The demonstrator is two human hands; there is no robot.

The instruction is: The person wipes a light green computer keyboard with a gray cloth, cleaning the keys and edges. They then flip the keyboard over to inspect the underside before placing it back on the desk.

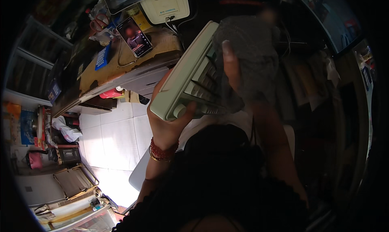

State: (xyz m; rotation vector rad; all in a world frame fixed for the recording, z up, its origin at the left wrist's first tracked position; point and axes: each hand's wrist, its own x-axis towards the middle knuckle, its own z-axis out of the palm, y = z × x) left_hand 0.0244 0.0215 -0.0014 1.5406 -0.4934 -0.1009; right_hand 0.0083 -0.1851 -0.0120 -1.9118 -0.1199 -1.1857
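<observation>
A pale green keyboard with chunky keys and a round knob is held up at a slant above my lap. My left hand, with red beads at the wrist, grips its near end from the left. The thumb lies beside the knob and the other fingers are behind the case. My right hand is closed on a crumpled grey cloth lying against the keyboard's right side. Its thumb points up over the cloth; its other fingers are hidden. The cloth covers part of the keys.
A worn wooden desk stands at the left with a lit phone, a blue keypad-like object and red-handled scissors. A cream box-like device with cables sits behind. Crowded shelves line the far left, beyond white floor tiles.
</observation>
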